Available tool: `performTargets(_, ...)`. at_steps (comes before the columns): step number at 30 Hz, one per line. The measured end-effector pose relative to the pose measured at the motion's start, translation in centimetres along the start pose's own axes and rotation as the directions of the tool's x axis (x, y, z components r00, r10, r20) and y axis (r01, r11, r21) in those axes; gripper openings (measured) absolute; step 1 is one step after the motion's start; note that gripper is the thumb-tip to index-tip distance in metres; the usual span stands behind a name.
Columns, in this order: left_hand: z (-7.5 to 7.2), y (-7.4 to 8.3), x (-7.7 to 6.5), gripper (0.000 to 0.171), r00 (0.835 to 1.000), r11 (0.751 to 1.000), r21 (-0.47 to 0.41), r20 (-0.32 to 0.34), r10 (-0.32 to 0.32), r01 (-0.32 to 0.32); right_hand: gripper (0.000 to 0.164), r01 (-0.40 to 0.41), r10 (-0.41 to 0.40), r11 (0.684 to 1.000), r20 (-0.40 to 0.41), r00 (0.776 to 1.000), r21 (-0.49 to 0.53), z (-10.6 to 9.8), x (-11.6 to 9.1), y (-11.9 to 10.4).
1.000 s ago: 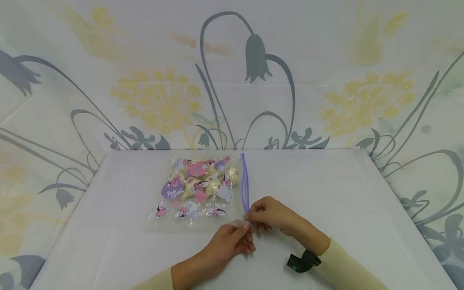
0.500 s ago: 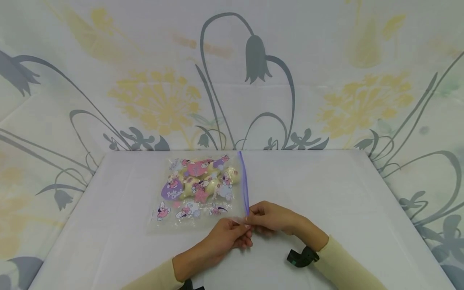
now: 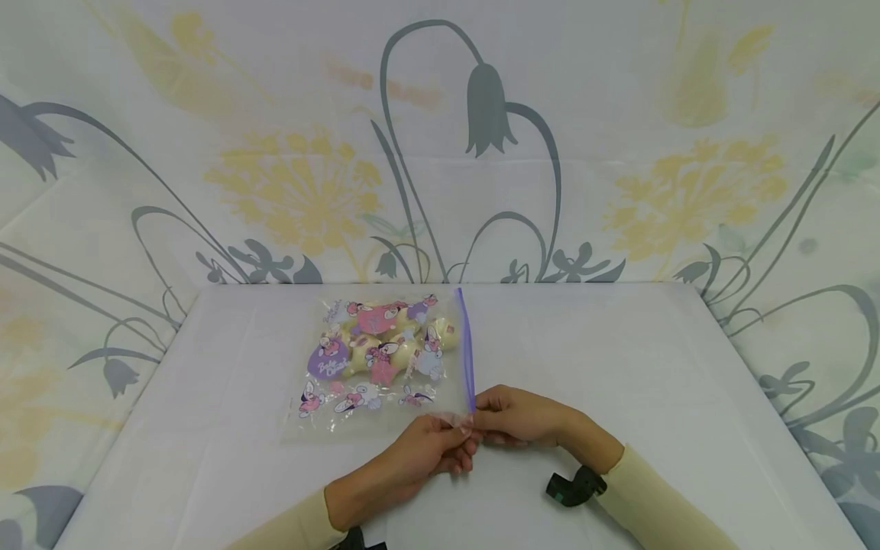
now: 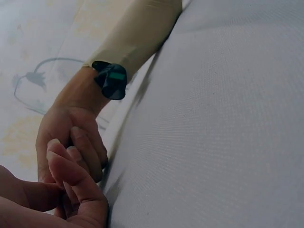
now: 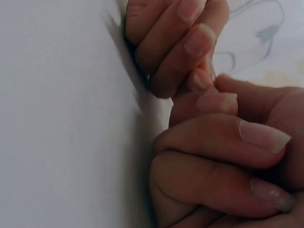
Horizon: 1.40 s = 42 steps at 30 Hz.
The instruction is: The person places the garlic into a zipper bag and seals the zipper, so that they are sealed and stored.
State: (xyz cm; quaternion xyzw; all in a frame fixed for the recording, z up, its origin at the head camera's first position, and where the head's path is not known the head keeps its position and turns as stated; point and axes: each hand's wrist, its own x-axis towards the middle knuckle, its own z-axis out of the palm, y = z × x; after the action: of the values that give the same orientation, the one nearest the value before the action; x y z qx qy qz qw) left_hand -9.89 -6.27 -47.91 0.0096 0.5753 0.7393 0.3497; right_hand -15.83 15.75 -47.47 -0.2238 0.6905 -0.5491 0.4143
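A clear zip bag [image 3: 316, 420] printed with pink and purple cartoon figures lies flat on the table, left of centre in the head view. Pale yellow rounded pieces [image 3: 364, 355] show through its plastic. Along its right edge runs a purple zip strip [image 3: 467, 344]. At the bag's near right corner my left hand [image 3: 422, 454] pinches the plastic between thumb and fingers. My right hand [image 3: 525, 416] pinches the near end of the zip strip, its fingertips against the left hand's. In both wrist views the hands meet, and the fingers hide the pinched corner.
The white table [image 3: 619, 344] extends around the bag, with a flower-patterned cloth [image 3: 584, 191] hanging behind it and at both sides. A dark camera [image 3: 576, 486] is strapped to the right wrist; part of another dark device [image 3: 357, 539] shows below the left wrist.
The zip strip's two sides, apart in a loop one second ago, now lie together as one line. The right hand has shifted slightly toward the near corner.
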Motion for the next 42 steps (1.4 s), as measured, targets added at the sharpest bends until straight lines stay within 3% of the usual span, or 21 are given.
performTargets(6, 0.2, 0.1, -0.1, 0.022, 1.0, 1.0, -0.01, -0.017, 0.004, -0.005, 0.029, -0.022, 0.027, 0.997, -0.065, 0.998, 0.076, 0.5, 0.2, 0.0)
performTargets(12, 0.4, 0.2, -0.1, 0.023, 1.0, 1.0, -0.003, -0.024, 0.004, -0.004, 0.033, -0.017, 0.027, 0.998, -0.168, 0.985, 0.057, 0.6, 0.5, -0.1)
performTargets(17, 0.4, 0.3, -0.2, 0.026, 0.999, 1.0, 0.007, -0.037, 0.001, 0.0, 0.037, -0.027, 0.034, 0.999, -0.251, 0.967, 0.029, -0.2, 1.2, -0.1)
performTargets(27, 0.5, 0.7, -0.2, 0.03, 0.998, 1.0, 0.015, -0.055, -0.008, 0.009, 0.04, -0.029, 0.021, 0.999, -0.331, 0.943, -0.018, -2.4, 2.6, -0.6)
performTargets(42, 0.7, 0.4, -0.1, 0.029, 0.998, 1.0, 0.02, -0.054, 0.019, -0.018, 0.041, 0.006, -0.054, 0.995, -0.49, 0.87, -0.099, -5.0, 4.9, -0.6)
